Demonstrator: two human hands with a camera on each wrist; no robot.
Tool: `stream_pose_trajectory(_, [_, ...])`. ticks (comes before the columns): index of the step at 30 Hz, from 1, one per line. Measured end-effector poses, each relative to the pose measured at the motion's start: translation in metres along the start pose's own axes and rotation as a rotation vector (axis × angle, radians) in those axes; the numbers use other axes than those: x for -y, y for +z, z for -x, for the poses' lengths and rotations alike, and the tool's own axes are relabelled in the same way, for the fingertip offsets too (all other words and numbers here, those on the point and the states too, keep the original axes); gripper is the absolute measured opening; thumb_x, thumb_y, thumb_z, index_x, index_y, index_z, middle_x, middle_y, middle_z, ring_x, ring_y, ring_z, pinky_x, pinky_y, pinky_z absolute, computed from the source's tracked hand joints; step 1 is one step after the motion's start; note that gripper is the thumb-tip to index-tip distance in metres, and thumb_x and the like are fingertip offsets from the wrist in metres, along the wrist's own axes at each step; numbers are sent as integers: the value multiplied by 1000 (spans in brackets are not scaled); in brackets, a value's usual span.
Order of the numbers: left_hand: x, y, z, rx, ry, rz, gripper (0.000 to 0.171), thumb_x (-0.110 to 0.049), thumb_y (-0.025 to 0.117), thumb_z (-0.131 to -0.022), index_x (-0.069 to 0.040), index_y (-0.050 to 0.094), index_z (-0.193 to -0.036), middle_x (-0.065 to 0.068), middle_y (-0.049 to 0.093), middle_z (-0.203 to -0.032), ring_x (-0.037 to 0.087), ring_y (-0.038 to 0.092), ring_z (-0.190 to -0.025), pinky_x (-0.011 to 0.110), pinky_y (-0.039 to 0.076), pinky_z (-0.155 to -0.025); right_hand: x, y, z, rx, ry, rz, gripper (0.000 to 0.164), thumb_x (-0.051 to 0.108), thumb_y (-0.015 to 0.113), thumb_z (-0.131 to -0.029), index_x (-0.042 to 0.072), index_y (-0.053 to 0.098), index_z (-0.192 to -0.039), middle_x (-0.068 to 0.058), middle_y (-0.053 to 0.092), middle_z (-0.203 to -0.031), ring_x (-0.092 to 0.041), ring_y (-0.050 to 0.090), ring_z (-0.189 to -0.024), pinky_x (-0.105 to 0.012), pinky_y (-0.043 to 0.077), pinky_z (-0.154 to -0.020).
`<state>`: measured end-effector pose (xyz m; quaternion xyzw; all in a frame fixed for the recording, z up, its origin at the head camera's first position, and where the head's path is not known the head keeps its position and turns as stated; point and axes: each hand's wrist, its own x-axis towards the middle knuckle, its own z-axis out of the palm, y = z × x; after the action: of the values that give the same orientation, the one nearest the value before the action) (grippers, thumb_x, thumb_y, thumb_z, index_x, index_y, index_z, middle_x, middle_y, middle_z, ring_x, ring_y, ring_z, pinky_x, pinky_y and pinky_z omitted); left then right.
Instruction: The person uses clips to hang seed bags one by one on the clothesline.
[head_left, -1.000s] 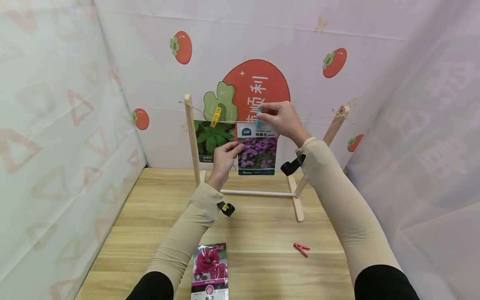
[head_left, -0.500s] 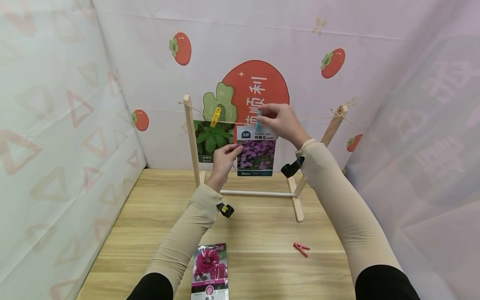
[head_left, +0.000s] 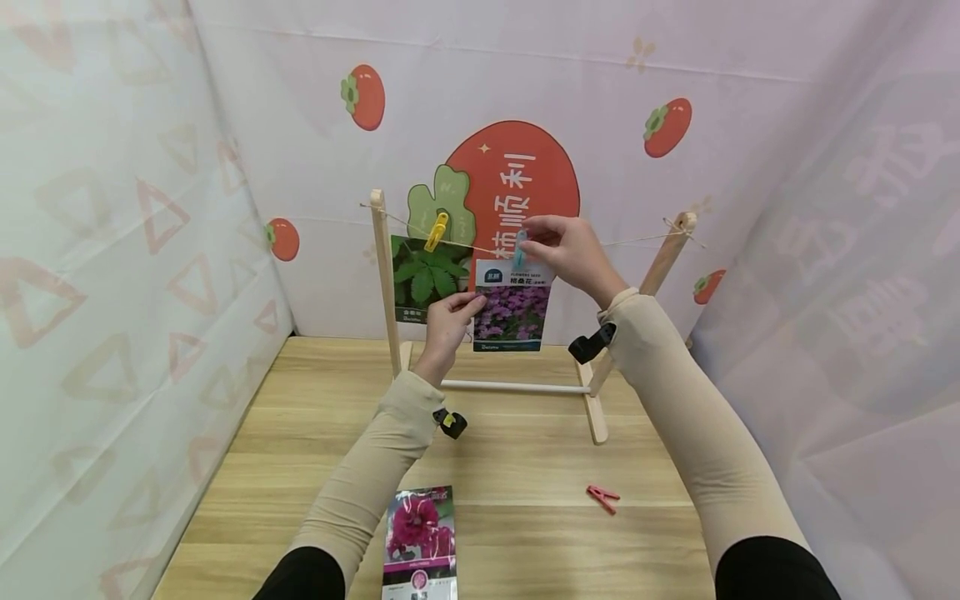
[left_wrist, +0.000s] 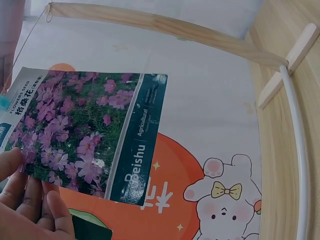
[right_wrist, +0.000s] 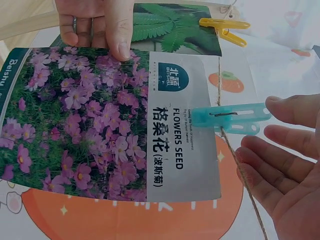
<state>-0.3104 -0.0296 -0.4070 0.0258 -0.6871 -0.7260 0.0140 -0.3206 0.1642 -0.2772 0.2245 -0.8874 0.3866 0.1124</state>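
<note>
A flower seed packet point(head_left: 512, 312) with purple blooms hangs at the cord. A light-blue clothespin point(right_wrist: 227, 118) grips its top edge, and the cord passes at the clothespin. My left hand point(head_left: 448, 323) pinches the packet's left edge between thumb and fingers. My right hand point(head_left: 573, 254) is at the clothespin's handle ends, its thumb and fingers spread apart around them in the right wrist view. Left of this packet, a green-leaf packet point(head_left: 423, 275) hangs by a yellow clothespin point(head_left: 436, 232), partly hidden behind my left hand and the flower packet.
The cord point(head_left: 637, 241) runs between two wooden posts point(head_left: 384, 283), joined low down by a white rod point(head_left: 517, 387). A pink-flower packet point(head_left: 420, 542) lies at the table's front, and a red clothespin point(head_left: 602, 498) lies to the right. Printed cloth walls stand behind and beside.
The blue clothespin and flower packet have sunk slightly. My right thumb and fingers have spread and drawn a little down and right from the clothespin. My left hand keeps its pinch.
</note>
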Motion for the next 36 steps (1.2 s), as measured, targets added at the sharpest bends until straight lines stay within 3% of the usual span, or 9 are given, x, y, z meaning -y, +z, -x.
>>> stream_pose_trajectory(8, [2,-2,2,-14,42,4,27,-23,70,-91,-6,72,-112,8,71,-105,9,60,-86,21,46,-71,-1,-1,8,-56,-41,-13,33,13,67,-93,-1,65,-122,-19,66,-114,-28,66,-96,-40,54,-86])
stream_pose_trajectory(13, [3,-5,4,-39,79,31,23,-21,70,-91,-7,74,-109,5,73,-99,7,62,-81,20,46,-66,-2,-7,21,-81,-74,-28,35,15,67,-93,1,63,-125,-18,65,-118,-29,63,-103,-43,51,-93])
stream_pose_trajectory(19, [4,-10,6,-33,104,13,24,-22,69,-92,-6,73,-109,11,74,-103,5,65,-80,19,50,-72,-9,-12,38,-122,-120,-57,35,12,66,-93,1,63,-126,-19,64,-122,-30,60,-109,-48,48,-98])
stream_pose_trajectory(25, [4,-16,12,-5,63,0,29,-23,67,-93,-3,71,-113,18,70,-112,6,63,-83,27,51,-82,-15,-13,54,-135,-145,-82,34,7,64,-93,-1,62,-126,-21,65,-120,-29,61,-109,-49,48,-97])
stream_pose_trajectory(29, [3,-19,18,14,64,-6,28,-24,67,-93,-4,71,-113,19,70,-113,8,63,-84,27,50,-84,-20,-17,67,-178,-137,-117,33,3,64,-92,-1,63,-125,-21,65,-120,-15,62,-105,-36,51,-96])
stream_pose_trajectory(33, [3,-22,23,55,115,-38,28,-26,66,-94,-5,71,-111,17,70,-111,12,65,-89,24,50,-82,-25,-19,78,-201,-131,-141,32,3,64,-92,-1,64,-125,-20,66,-120,1,60,-100,-18,49,-93])
stream_pose_trajectory(36, [5,-27,26,124,162,-90,30,-26,65,-95,-4,69,-116,16,69,-115,16,65,-99,27,51,-87,-28,-15,86,-193,-128,-157,33,3,62,-93,0,63,-126,-21,66,-120,0,60,-101,-15,48,-92])
